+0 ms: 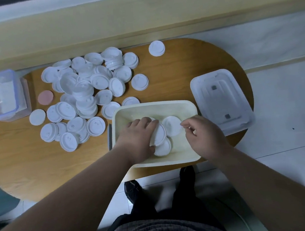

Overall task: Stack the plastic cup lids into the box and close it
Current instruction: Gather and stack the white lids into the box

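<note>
Past my forearms (77, 196), left grip (140, 134) clasps the lid stack (159, 135); flat lid (171, 125) lies just left of right grip (204, 133), hold unclear.

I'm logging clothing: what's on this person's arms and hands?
Nothing shows: both forearms are bare to the frame edge, no sleeves. The left hand and right hand wear no gloves, and no ring, watch or band is visible.

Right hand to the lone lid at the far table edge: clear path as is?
Probably yes. The right hand is over the tub; past its far wall only bare table lies before the lone lid. It must clear that wall first.
</note>
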